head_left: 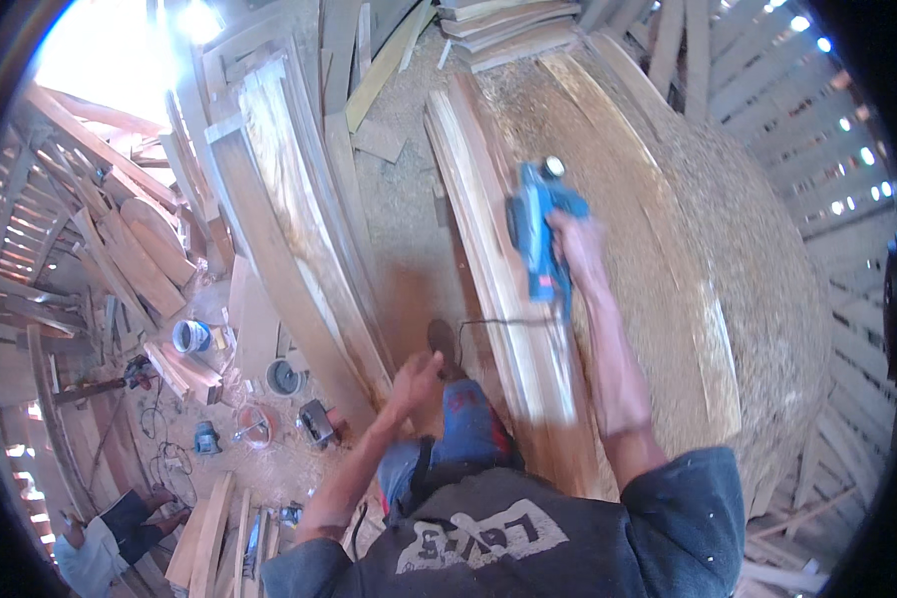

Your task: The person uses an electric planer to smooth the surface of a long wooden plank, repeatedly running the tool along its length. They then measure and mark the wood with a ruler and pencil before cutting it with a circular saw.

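My right hand (575,239) is wrapped round the handle of a blue electric planer (538,234). The planer lies along the right edge of a long, pale wooden plank (503,269) on the work surface. A dark cord (508,321) runs from the planer's rear across the plank, toward my legs. My left hand (419,381) hovers above my thigh, left of the plank, its fingers curled closed. Whether the cord or anything else is in it is hidden. My shoe (441,339) shows just beyond this hand.
Wood shavings (757,259) heap up on the right. Long boards (279,219) stand on my left. Buckets (191,336), a blue power tool (206,438) and loose cables lie among offcuts at the lower left. Another person (120,533) is at the far lower left.
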The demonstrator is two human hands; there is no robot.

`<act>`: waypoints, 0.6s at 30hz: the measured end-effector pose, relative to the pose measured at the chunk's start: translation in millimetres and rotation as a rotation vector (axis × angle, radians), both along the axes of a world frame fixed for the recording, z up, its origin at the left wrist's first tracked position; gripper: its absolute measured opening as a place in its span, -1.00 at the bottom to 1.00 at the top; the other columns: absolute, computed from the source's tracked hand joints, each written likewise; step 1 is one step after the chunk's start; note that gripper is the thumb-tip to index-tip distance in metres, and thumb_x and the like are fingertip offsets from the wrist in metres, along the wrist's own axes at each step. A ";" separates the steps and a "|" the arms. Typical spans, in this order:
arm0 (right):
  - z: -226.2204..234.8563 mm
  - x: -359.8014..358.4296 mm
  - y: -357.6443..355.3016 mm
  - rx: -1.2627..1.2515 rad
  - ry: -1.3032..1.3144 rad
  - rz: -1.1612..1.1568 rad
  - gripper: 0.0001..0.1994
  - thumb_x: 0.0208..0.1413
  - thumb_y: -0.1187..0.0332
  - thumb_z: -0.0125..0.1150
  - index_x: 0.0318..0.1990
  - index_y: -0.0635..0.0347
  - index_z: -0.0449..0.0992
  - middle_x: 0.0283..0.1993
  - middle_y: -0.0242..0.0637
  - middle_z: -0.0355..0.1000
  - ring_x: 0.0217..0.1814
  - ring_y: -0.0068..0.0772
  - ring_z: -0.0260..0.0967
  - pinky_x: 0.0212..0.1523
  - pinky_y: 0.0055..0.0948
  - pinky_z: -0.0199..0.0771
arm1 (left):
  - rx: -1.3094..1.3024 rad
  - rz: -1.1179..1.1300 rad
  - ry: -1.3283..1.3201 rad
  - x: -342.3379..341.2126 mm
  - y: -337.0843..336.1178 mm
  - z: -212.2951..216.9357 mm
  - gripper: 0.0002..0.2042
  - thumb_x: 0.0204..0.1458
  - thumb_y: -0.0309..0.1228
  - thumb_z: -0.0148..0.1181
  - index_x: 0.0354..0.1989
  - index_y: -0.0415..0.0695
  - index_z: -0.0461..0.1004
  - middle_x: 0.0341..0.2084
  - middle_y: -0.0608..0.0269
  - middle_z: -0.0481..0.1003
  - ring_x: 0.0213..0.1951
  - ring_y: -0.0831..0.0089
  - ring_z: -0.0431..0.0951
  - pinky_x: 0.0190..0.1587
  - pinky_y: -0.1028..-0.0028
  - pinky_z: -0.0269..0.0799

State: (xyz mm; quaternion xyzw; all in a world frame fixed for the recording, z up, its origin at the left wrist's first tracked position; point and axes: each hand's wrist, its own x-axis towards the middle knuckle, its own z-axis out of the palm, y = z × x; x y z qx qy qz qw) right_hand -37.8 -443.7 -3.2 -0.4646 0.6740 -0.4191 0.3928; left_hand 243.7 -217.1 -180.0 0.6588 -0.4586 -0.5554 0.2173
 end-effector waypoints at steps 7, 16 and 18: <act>48.2 -67.2 436.4 0.047 -0.134 -0.300 -0.87 0.22 0.38 0.31 -0.38 0.12 0.51 -0.65 -0.56 0.27 -0.73 -0.71 0.12 -0.69 -0.55 0.09 | 0.068 0.090 0.286 -50.9 107.2 34.4 -0.30 0.34 0.18 0.04 0.24 -0.33 0.48 0.10 -0.06 0.57 0.11 0.15 0.55 0.20 0.25 0.43; 74.4 -130.9 812.2 0.109 -0.145 -0.740 -0.91 0.17 0.52 0.31 -0.26 0.22 0.49 -0.60 -0.44 0.34 -0.73 -0.65 0.15 -0.73 -0.54 0.11 | -0.040 0.121 0.033 -324.8 305.9 86.5 0.27 -0.20 0.15 0.60 0.52 -0.34 -0.10 0.46 -0.34 0.03 0.50 -0.16 0.06 0.56 0.14 -0.04; 82.6 -140.3 864.1 0.114 -0.093 -0.794 -0.92 0.20 0.50 0.25 -0.33 0.22 0.49 -0.65 -0.47 0.29 -0.76 -0.64 0.12 -0.74 -0.53 0.09 | -0.082 0.211 -0.028 -367.5 345.4 98.1 0.33 -0.22 0.02 0.65 0.55 -0.30 -0.23 0.51 -0.32 -0.09 0.54 -0.16 -0.05 0.57 0.07 -0.10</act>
